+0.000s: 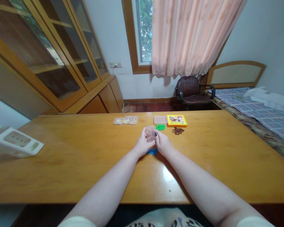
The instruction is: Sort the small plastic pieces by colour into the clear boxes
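Note:
Near the middle of the table, my left hand [142,145] and my right hand [164,144] both grip a small clear plastic box [150,133], one on each side. Just below the hands lies a pile of blue pieces [152,152], partly covered by them. Behind my right hand are green pieces [160,127] in a heap. To the right sits a heap of brown pieces [178,130]. A clear tray [160,119] stands behind the green heap, beside a yellow box [177,120]. What the held box contains is too small to tell.
Two clear containers with pale pieces, one [130,120] beside the other [118,121], sit at the back left of the wooden table [85,164]. A white box-shaped object [16,142] stands far left. Beyond the table are a chair [192,90] and a bed.

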### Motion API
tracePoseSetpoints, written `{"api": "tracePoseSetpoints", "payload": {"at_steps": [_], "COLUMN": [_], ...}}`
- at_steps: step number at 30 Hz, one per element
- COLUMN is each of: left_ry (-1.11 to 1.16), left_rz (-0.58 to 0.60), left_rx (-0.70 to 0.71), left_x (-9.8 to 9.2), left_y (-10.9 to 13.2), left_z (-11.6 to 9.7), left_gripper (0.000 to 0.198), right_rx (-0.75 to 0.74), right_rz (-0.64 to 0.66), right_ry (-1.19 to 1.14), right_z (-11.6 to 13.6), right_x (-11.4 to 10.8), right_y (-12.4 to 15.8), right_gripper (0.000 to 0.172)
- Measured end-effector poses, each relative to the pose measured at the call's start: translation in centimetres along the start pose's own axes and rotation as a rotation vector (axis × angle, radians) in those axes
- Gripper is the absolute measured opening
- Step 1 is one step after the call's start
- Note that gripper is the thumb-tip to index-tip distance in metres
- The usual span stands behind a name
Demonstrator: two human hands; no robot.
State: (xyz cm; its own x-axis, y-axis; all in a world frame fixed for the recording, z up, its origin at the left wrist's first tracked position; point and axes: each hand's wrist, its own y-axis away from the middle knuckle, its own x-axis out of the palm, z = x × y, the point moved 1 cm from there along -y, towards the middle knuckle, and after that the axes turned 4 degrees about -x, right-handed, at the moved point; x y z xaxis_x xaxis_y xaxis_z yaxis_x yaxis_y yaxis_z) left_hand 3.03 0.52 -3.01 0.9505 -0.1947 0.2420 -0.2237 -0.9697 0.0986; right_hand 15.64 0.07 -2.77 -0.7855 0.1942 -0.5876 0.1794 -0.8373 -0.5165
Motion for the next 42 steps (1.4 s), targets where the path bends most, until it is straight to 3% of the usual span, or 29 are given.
{"api": "tracePoseSetpoints", "payload": {"at_steps": [5, 8, 14, 26, 35, 42], "left_ry": [0.068, 0.093, 0.098, 0.065, 0.027, -0.078], "left_rz": [0.079, 0.141, -0.161, -0.225, -0.11, 0.03], "left_rx": [0.073, 0.052, 0.121, 0.194, 0.197, 0.105], "left_x": [-0.6, -1.2, -1.2, -0.3, -0.4, -2.4], "left_y": [-0.2, -0.4, -0.5, -0.1, 0.2, -0.5], "left_z": [0.2, 0.3, 0.5, 0.5, -0.3, -0.2], "left_gripper": [0.122, 0.116, 0.069, 0.054, 0.056, 0.071], "right_rx": [-0.07, -0.13, -0.299, -0.287, -0.094, 0.281], "right_rz": [0.018, 0.085, 0.119, 0.072, -0.07, -0.243], "right_ry": [-0.048, -0.024, -0.005, 0.056, -0.15, -0.492], "right_z": [-0.7, -0.9, 0.2, -0.2, -0.6, -3.9], "right_x": [-0.5, -1.0, -1.0, -0.6, -0.9, -1.4], "right_y": [-0.1, -0.2, 0.0, 0.2, 0.1, -1.0], "right_gripper": [0.039, 0.039, 0.043, 0.039, 0.037, 0.049]}}
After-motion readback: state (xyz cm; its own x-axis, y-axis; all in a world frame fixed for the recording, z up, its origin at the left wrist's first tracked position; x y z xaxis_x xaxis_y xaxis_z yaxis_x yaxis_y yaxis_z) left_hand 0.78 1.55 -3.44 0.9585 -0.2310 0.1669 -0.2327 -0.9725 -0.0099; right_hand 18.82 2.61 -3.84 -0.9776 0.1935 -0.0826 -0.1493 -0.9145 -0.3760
